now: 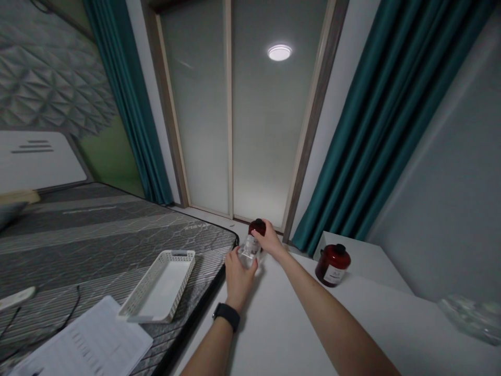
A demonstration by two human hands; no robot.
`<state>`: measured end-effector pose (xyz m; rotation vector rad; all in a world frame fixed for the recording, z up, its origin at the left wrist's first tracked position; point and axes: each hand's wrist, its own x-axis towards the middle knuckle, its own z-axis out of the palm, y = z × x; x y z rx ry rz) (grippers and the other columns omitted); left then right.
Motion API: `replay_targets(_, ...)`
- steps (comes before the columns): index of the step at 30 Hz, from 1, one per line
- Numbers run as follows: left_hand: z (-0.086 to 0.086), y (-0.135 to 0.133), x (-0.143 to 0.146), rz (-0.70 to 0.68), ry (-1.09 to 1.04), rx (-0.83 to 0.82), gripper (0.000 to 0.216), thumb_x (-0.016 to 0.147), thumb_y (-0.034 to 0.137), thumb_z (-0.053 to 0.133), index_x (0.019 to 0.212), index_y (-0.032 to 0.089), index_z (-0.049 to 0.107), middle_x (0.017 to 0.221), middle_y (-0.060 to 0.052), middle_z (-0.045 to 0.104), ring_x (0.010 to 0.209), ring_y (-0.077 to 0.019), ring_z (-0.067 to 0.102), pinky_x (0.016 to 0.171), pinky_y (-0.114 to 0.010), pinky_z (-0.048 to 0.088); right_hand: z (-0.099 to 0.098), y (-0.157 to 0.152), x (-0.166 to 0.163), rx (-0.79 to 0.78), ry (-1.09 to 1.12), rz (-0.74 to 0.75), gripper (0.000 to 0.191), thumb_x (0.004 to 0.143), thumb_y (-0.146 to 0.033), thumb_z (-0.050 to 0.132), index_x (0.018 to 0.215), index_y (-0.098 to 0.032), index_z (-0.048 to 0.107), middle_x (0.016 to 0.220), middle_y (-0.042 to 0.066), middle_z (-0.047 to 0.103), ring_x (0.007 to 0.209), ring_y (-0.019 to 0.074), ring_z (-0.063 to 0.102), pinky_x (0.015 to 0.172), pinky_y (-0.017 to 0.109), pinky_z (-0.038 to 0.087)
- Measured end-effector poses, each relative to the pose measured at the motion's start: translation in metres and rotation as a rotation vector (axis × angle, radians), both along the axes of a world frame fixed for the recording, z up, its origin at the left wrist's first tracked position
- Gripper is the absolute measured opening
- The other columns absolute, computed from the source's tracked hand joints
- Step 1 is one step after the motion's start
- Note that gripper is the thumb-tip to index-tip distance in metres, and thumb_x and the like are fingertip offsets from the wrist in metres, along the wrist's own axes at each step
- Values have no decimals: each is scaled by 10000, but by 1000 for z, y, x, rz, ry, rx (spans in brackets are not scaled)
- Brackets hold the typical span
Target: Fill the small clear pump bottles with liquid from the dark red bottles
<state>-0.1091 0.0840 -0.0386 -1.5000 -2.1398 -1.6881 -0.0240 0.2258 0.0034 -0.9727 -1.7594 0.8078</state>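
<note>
My right hand (269, 237) is closed round a small dark red bottle (256, 226) with a black cap and a pale label. Just below it, my left hand (238, 272), with a black watch on the wrist, grips a clear container (247, 253). The two things touch or overlap in the view; I cannot tell which. Both hands are over the far end of the white tabletop (279, 318). To their right stands a larger dark red jar (333, 265) with a black lid and a white label.
Left of the table lies a grey mattress (129, 230) bearing a white basket (156, 287) and printed sheets (88, 339). Clear plastic packaging (472, 316) is at the right. Beyond are a frosted sliding door (270, 141) and green curtains (385, 120).
</note>
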Motion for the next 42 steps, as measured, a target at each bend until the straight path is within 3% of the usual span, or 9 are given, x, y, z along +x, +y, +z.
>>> replay_targets(7,0,1,0,-71,-37,45,441,788,226,703,1182,191,509,1048,-103,528,1084,-328,525,1000,-512,430,-2,-17,39,-9,-21,-22,569,758,-320,708,1287,-210,533,1296,112,600,1211,267,589,1083,437,429)
replay_targets(14,2,3,5,-155,-53,60,455,755,294,666,1163,166,512,1021,-70,501,1042,-310,532,978,-546,456,-2,-65,96,-6,9,-17,567,781,-297,700,1312,-237,511,1327,96,588,1245,249,568,1122,440,402)
replay_targets(23,13,-16,47,-507,2,40,465,748,261,684,1182,160,550,1049,-87,579,1021,-274,605,933,-465,530,1,-152,175,-67,71,-26,562,798,-262,648,1333,-254,476,1344,80,590,1246,235,584,1115,434,425)
replay_targets(29,15,-34,76,-736,36,-14,487,741,237,724,1193,175,553,1083,-80,611,1031,-259,619,946,-452,541,6,-204,222,-114,116,-55,597,804,-244,652,1373,-258,473,1380,80,572,1308,255,530,1149,456,378)
replay_targets(35,11,-35,81,-820,-31,-29,492,754,276,746,1201,183,565,1100,-100,625,1048,-275,635,966,-469,554,4,-230,245,-198,155,-76,661,794,-211,668,1419,-259,456,1360,75,604,1280,265,552,1159,475,349)
replay_targets(42,11,-34,81,-809,-15,-66,519,754,308,756,1215,176,557,1100,-113,633,1038,-290,643,927,-482,565,2,-237,249,-196,186,-28,648,833,-304,672,1433,-244,435,1392,100,586,1306,282,535,1165,485,337)
